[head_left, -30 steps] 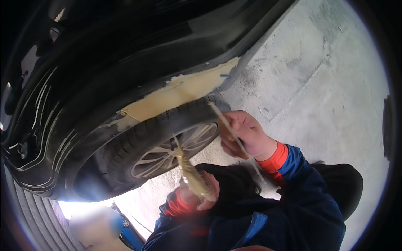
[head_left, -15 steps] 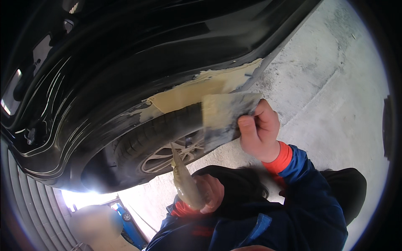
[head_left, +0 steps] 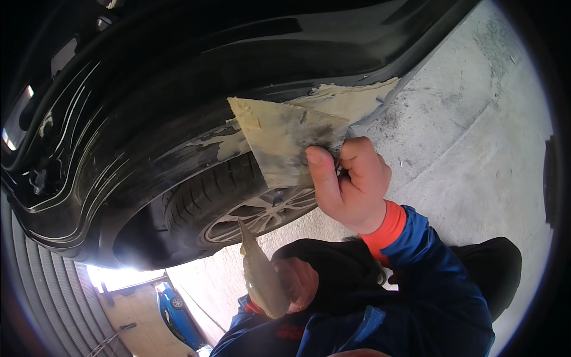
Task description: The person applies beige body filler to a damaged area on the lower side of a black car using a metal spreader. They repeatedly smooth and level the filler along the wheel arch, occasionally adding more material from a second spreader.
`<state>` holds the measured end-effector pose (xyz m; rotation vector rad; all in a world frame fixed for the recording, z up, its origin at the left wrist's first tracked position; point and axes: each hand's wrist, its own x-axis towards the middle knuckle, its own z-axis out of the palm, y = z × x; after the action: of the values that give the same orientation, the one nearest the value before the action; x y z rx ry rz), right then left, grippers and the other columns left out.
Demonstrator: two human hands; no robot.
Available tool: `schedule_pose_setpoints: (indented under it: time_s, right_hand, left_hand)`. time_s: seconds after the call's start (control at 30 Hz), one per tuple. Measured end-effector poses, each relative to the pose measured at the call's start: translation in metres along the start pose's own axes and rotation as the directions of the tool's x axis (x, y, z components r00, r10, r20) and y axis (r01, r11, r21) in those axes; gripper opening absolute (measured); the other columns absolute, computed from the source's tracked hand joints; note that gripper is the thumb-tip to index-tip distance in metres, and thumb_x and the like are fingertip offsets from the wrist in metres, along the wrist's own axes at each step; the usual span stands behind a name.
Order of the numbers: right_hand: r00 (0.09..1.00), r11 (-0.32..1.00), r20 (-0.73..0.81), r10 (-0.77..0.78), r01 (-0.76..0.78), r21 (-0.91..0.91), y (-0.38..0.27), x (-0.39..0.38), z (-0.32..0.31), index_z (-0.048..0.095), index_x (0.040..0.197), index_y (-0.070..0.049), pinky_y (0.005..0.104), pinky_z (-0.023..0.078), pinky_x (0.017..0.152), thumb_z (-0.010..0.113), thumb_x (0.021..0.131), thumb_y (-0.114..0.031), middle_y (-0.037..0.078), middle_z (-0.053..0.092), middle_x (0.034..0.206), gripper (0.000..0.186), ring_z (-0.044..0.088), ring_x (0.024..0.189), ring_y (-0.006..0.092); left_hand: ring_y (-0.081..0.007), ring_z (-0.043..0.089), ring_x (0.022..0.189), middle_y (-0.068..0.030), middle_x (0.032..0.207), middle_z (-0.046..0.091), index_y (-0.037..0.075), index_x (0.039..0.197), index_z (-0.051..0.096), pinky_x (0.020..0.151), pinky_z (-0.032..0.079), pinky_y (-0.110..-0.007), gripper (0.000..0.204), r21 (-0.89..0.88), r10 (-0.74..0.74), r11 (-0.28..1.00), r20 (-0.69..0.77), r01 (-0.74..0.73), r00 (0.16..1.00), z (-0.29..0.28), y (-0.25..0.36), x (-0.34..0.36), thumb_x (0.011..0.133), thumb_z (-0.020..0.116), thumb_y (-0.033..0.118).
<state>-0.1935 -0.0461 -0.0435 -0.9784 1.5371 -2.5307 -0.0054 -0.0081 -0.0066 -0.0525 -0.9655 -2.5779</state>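
A thin, flat filler spreader (head_left: 279, 131), smeared with cream-coloured paste, is pinched between the thumb and fingers of my right hand (head_left: 354, 184). Its far edge lies over the wheel-arch edge of a black car (head_left: 178, 101); whether it touches the panel I cannot tell. Cream filler (head_left: 360, 100) coats the panel to the right of the spreader, and the part behind it is hidden. Lower down, my left hand (head_left: 299, 282) is closed on a paste-covered filler plate (head_left: 262, 279), seen nearly edge-on, which hides some of the fingers.
Below the arch sits the car's wheel (head_left: 259, 217) with its black tyre (head_left: 205, 196). Pale concrete floor (head_left: 464, 172) stretches to the right. At the lower left are a ribbed wall (head_left: 44, 273), a bright opening, and a blue car (head_left: 175, 312) farther off.
My right hand has moved the spreader up and left, from in front of the wheel to over the filler at the arch. My left hand still holds the plate, slightly lower.
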Motion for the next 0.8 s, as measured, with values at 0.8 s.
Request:
schedule_pose_setpoints:
  time_s: [0.8]
  right_hand:
    - [0.958, 0.952, -0.018, 0.285, -0.281, 0.125, 0.031, -0.015, -0.008, 0.052, 0.077, -0.006, 0.0234, 0.036, 0.044, 0.079, 0.084, -0.014, 0.002, 0.048, 0.055, 0.029, 0.042, 0.046, 0.0093]
  left_hand:
    - [-0.0158, 0.049, 0.034, -0.0062, 0.053, 0.051, -0.007, 0.089, 0.057, 0.032, 0.043, -0.025, 0.052, -0.063, -0.039, 0.997, 0.07, 0.043, 0.997, 0.0, -0.01, 0.009, 0.09, 0.066, 0.044]
